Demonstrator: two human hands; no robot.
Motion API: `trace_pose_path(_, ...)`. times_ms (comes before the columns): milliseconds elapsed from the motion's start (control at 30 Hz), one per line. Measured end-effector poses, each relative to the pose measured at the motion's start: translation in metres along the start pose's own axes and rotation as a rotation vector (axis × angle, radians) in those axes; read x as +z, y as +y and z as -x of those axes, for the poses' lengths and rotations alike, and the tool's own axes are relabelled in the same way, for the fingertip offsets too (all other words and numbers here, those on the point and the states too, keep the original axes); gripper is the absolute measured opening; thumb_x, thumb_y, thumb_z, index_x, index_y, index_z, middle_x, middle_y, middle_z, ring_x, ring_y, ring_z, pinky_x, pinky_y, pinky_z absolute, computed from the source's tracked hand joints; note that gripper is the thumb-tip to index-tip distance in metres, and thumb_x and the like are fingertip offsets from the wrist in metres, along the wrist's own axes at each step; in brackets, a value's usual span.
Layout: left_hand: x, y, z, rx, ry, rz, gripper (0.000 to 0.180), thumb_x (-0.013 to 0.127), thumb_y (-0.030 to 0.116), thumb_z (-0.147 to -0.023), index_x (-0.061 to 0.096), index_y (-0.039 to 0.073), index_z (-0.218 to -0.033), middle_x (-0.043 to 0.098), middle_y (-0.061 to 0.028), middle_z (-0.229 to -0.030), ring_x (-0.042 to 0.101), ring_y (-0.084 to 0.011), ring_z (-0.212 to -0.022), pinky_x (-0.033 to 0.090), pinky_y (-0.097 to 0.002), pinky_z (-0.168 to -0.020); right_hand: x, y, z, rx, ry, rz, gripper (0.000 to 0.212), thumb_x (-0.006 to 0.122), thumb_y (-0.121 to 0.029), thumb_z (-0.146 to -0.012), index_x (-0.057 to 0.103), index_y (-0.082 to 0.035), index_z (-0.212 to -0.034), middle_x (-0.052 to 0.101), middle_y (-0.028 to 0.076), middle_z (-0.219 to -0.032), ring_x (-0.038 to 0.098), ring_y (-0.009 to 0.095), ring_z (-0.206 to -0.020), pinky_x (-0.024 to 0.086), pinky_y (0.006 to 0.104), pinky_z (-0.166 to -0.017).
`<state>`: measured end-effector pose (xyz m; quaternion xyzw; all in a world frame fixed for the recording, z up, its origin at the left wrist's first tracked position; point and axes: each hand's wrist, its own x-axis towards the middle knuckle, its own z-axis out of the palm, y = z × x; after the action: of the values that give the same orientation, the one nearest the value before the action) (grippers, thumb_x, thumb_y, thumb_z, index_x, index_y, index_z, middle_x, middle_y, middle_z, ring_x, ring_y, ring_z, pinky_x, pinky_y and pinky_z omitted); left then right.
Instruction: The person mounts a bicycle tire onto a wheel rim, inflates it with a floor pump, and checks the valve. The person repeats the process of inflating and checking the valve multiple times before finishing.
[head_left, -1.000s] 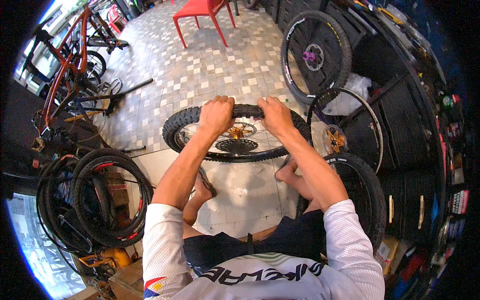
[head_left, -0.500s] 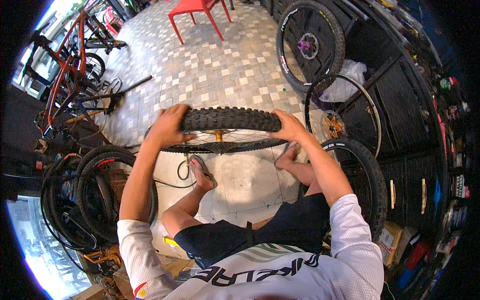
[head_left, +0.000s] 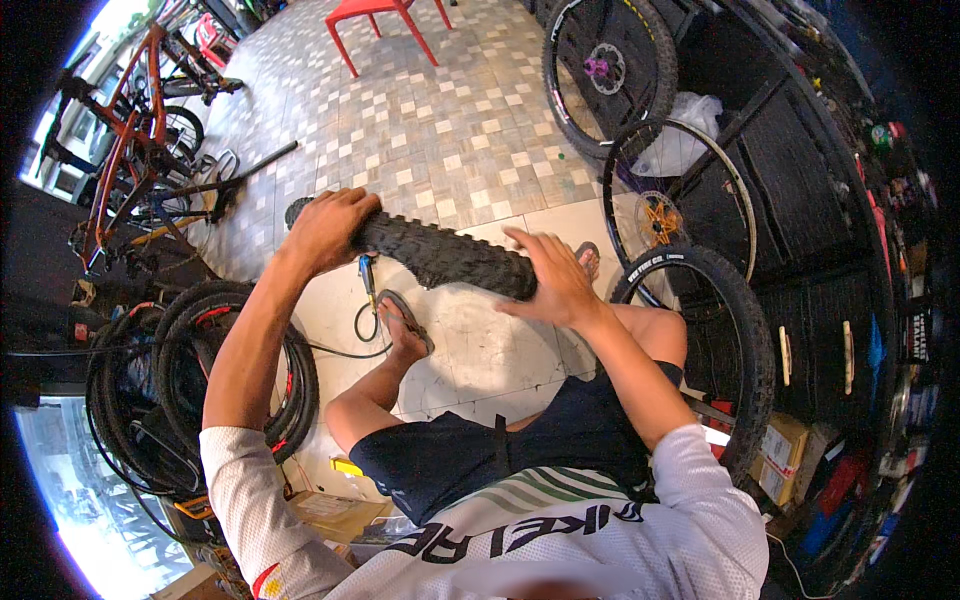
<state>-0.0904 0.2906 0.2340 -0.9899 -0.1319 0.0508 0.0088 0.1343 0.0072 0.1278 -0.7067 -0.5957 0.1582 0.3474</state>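
A bicycle wheel, seen nearly edge-on, shows its black knobby tyre (head_left: 440,252) in front of me, above the pale floor tiles. My left hand (head_left: 327,230) is closed over the tyre near its left end. At the right end, my right hand (head_left: 562,280) has its fingers stretched out and apart, with the tyre's end between thumb and fingers. Whether that palm presses on the rubber cannot be made out. The wheel's hub and spokes are hidden at this angle. Below the tyre, an air hose with a blue-topped nozzle (head_left: 367,272) stands beside my left foot.
To the right lean a wheel with a purple hub (head_left: 597,69), a bare rim with an orange hub (head_left: 660,218) and a loose tyre (head_left: 735,330). Several tyres (head_left: 210,360) are stacked at left. An orange bicycle (head_left: 130,140) and a red chair (head_left: 385,12) stand farther off.
The wheel has turned and tilted, its right end lower, and its cassette and spokes no longer show. My right hand has opened and moved left and down; my left hand still grips the tyre.
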Motion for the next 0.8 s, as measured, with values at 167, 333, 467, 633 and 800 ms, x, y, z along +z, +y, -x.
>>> trace_pose_path(167,0.049,-0.042,0.024,-0.037,0.108,-0.083,0.05,0.075,0.01,-0.076,0.062,0.015,-0.124,0.063,-0.0092,-0.118,0.058,-0.0319,-0.12,0.044,-0.045,-0.103,0.048,0.031,0.075,0.021,0.052,-0.044,0.089,0.09,-0.031,-0.071,0.046,-0.004,-0.145,0.062,0.022,-0.124,0.06,0.04,-0.119,0.045,0.0449,-0.104)
trace_pose_path(333,0.058,-0.07,0.013,-0.125,0.156,-0.304,0.053,0.063,0.005,-0.085,0.061,0.028,-0.133,0.055,-0.0096,-0.139,0.052,-0.0315,-0.131,0.041,-0.0467,-0.108,0.111,-0.033,0.071,0.18,-0.141,-0.276,0.095,0.092,-0.037,-0.069,0.047,-0.006,-0.146,0.058,0.022,-0.121,0.058,0.04,-0.116,0.046,0.0461,-0.104)
trace_pose_path(467,0.062,-0.059,-0.015,-0.389,0.288,0.009,0.06,0.069,0.007,-0.088,0.053,0.024,-0.143,0.052,-0.0146,-0.143,0.061,-0.0385,-0.119,0.051,-0.0465,-0.098,0.189,-0.058,0.043,0.216,-0.066,-0.475,0.095,0.091,-0.043,-0.069,0.047,0.003,-0.14,0.058,0.023,-0.121,0.057,0.04,-0.117,0.046,0.0453,-0.104)
trace_pose_path(633,0.107,-0.035,-0.011,-0.62,0.83,0.573,0.067,0.078,0.021,-0.093,0.044,0.001,-0.147,0.058,-0.0238,-0.135,0.067,-0.0317,-0.108,0.054,-0.0421,-0.09,0.203,-0.076,-0.008,0.389,0.145,-0.751,0.089,0.091,-0.041,-0.069,0.049,0.007,-0.131,0.058,0.025,-0.12,0.058,0.038,-0.116,0.047,0.0437,-0.101)
trace_pose_path(800,0.222,0.081,0.064,-0.704,0.833,1.345,0.052,0.071,0.007,-0.094,0.051,0.001,-0.142,0.062,-0.0081,-0.122,0.057,-0.0123,-0.096,0.051,-0.0276,-0.084,0.169,-0.055,-0.093,0.478,0.176,-1.035,0.101,0.096,-0.043,-0.068,0.039,0.009,-0.134,0.066,0.024,-0.117,0.067,0.028,-0.104,0.056,0.0372,-0.09)
